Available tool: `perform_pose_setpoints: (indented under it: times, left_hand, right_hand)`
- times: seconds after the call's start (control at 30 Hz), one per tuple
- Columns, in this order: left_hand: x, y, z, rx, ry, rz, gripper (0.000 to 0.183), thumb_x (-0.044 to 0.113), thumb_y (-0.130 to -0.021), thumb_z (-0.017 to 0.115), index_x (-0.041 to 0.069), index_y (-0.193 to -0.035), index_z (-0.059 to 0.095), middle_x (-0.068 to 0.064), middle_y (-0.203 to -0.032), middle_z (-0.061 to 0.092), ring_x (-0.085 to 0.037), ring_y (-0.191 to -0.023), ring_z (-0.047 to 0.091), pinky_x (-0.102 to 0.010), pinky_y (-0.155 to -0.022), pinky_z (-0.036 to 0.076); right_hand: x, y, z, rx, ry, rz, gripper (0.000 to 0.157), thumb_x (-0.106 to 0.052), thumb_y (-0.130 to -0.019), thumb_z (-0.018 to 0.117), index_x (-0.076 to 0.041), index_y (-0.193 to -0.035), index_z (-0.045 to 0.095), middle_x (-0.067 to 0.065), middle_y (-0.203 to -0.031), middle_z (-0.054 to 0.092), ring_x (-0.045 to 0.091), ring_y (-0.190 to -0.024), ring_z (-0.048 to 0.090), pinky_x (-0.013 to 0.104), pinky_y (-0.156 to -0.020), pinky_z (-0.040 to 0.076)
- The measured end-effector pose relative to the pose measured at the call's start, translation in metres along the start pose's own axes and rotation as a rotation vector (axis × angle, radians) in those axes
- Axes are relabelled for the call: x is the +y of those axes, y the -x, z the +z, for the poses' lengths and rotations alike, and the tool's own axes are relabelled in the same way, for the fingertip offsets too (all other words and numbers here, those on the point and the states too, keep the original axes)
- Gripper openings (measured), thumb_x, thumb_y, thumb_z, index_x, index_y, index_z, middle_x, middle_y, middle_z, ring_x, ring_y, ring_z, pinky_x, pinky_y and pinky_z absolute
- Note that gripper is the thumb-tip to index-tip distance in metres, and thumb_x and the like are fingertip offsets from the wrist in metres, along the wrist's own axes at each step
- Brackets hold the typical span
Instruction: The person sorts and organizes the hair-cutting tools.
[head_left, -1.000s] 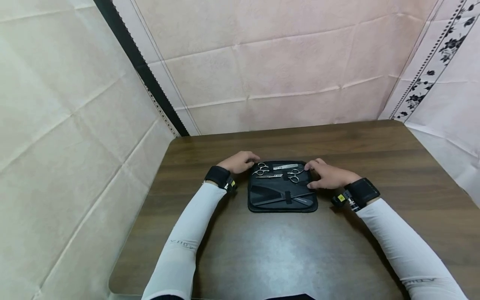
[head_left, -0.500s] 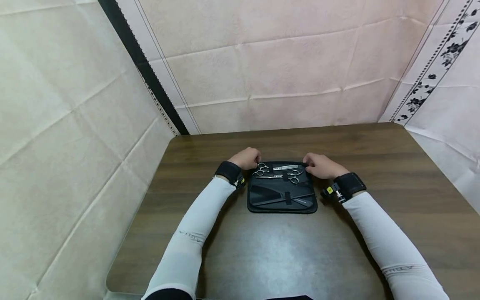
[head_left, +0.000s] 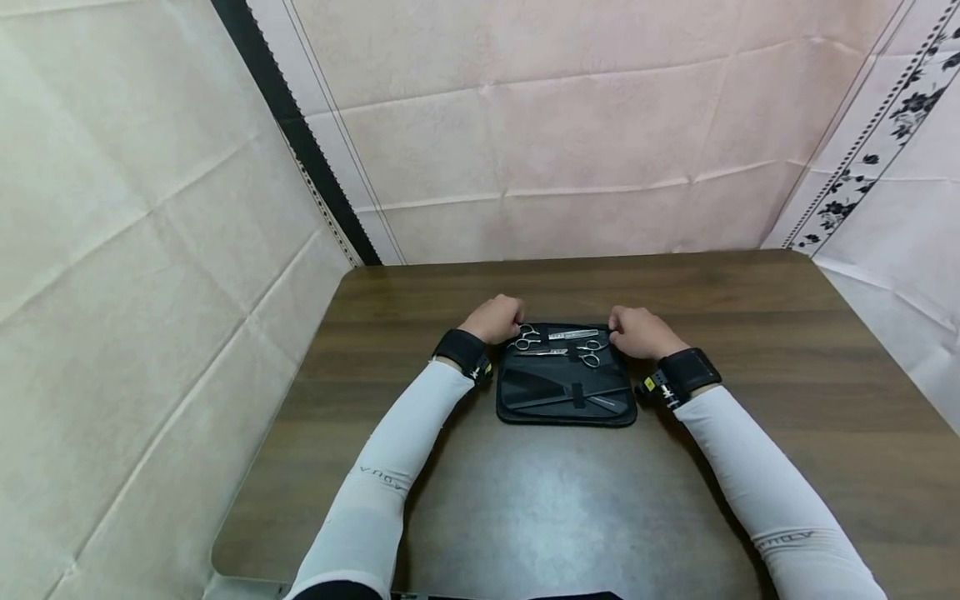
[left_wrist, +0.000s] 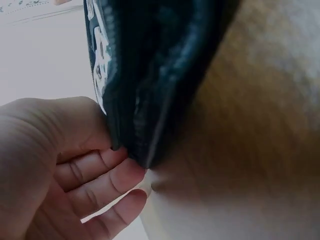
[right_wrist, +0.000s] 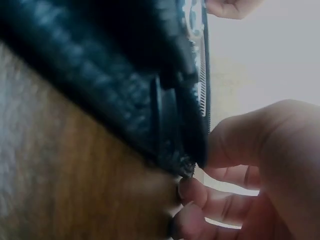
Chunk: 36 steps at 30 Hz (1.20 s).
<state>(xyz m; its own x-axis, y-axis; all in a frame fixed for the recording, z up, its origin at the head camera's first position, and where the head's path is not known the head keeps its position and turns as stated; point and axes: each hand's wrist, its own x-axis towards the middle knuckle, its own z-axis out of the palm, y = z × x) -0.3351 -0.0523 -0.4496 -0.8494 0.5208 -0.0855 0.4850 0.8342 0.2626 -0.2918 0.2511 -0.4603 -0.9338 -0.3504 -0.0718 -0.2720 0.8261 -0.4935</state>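
Observation:
A black zip case (head_left: 566,420) lies spread open and flat on the table, holding two pairs of silver scissors. The upper scissors (head_left: 573,335) have their finger loops at the left; the lower scissors (head_left: 547,352) have theirs at the right. Below them, long dark flat tools (head_left: 606,404) sit under a strap, their kind unclear. At the far left corner, my left hand (head_left: 493,318) pinches the case's edge, thumb above and fingers beneath in the left wrist view. My right hand (head_left: 643,333) grips the far right corner likewise; the right wrist view shows its thumb (right_wrist: 235,142) against the edge.
The brown wooden table (head_left: 555,517) extends around the case, its far edge just beyond the hands. Pale cloth (head_left: 585,142) hangs behind the table, and another cloth (head_left: 150,317) hangs at the left.
Both hands have moved to the case's far corners and closed on them; the right hand slid up from the case's right side. The case has stayed nearly in place.

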Motion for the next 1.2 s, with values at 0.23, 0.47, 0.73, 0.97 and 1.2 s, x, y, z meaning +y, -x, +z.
perform_pose_setpoints:
  times: [0.23,0.47,0.73,0.97,1.2]
  left_hand:
    - [0.0,0.004,0.001,0.024,0.022,-0.012,0.003,0.009,-0.101,0.062,0.006,-0.102,0.063,-0.003,-0.092,0.059,-0.018,-0.079,0.054,-0.029,-0.073,0.042]
    - [0.001,0.009,0.004,0.058,0.072,-0.043,0.005,0.011,-0.101,0.063,0.008,-0.103,0.067,-0.004,-0.096,0.065,-0.019,-0.084,0.058,-0.032,-0.077,0.048]
    - [0.003,0.011,0.008,0.052,0.114,-0.08,0.021,0.009,-0.101,0.064,0.005,-0.121,0.07,-0.011,-0.116,0.07,-0.021,-0.101,0.064,-0.037,-0.094,0.055]
    - [-0.001,0.025,-0.002,0.027,0.262,-0.153,0.023,0.011,-0.106,0.054,0.0,-0.115,0.072,-0.014,-0.107,0.069,-0.02,-0.082,0.058,-0.032,-0.075,0.049]
    - [-0.005,0.029,-0.009,-0.04,0.315,-0.17,0.027,0.006,-0.105,0.053,0.0,-0.127,0.069,-0.015,-0.126,0.068,-0.023,-0.101,0.06,-0.034,-0.088,0.052]
  right_hand:
    - [0.0,0.0,0.0,0.007,0.035,-0.018,0.007,-0.009,-0.101,0.053,-0.002,-0.102,0.055,0.008,-0.082,0.056,0.023,-0.072,0.055,0.033,-0.063,0.043]
    - [-0.001,0.001,0.0,-0.002,0.032,-0.015,0.008,-0.008,-0.101,0.052,-0.001,-0.104,0.053,0.01,-0.083,0.056,0.024,-0.073,0.056,0.034,-0.064,0.043]
    - [0.001,0.002,0.001,0.015,-0.007,-0.001,0.018,-0.014,-0.103,0.053,0.002,-0.112,0.055,0.014,-0.092,0.061,0.026,-0.08,0.058,0.038,-0.07,0.048]
    - [0.004,0.001,-0.001,0.017,-0.069,0.022,0.031,-0.013,-0.108,0.046,0.01,-0.12,0.065,0.02,-0.102,0.065,0.029,-0.087,0.059,0.041,-0.076,0.05]
    - [0.005,-0.001,-0.001,0.0,-0.056,0.029,0.02,-0.003,-0.104,0.049,0.009,-0.112,0.062,0.02,-0.099,0.062,0.029,-0.086,0.059,0.04,-0.077,0.05]
